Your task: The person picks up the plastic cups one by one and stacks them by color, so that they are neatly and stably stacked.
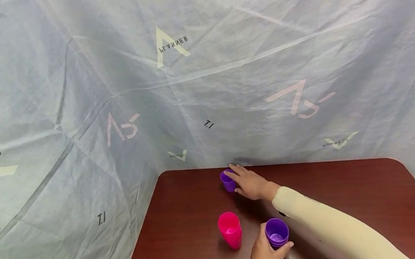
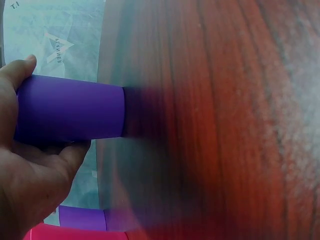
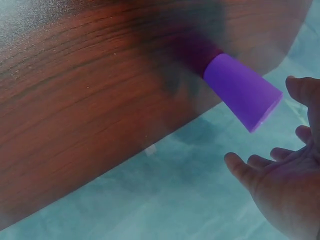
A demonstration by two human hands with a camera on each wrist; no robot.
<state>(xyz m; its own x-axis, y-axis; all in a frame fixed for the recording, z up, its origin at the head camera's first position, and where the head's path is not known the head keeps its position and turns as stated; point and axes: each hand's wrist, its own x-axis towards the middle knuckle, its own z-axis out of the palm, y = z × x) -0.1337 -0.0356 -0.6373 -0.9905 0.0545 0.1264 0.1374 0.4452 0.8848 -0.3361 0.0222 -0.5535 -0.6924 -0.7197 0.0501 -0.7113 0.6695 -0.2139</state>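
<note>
My left hand (image 1: pixel 262 255) grips a stack of purple cups (image 1: pixel 277 231) near the front of the table, fingers and thumb around its sides. The left wrist view shows the same purple stack (image 2: pixel 70 107) between thumb and fingers. Toward the back edge, my right hand (image 1: pixel 252 182) reaches beside a single upright purple cup (image 1: pixel 228 182), its fingers spread and partly overlapping the rim. In the right wrist view a gap shows between the fingers (image 3: pixel 240 167) and that purple cup (image 3: pixel 242 92). A stack of pink cups (image 1: pixel 230 230) stands left of the purple stack.
The reddish-brown wooden table (image 1: pixel 174 226) meets a grey printed sheet (image 1: pixel 243 73) hung behind it and along its left side. The right sleeve (image 1: pixel 326 224) stretches across the table's right half, passing the purple stack.
</note>
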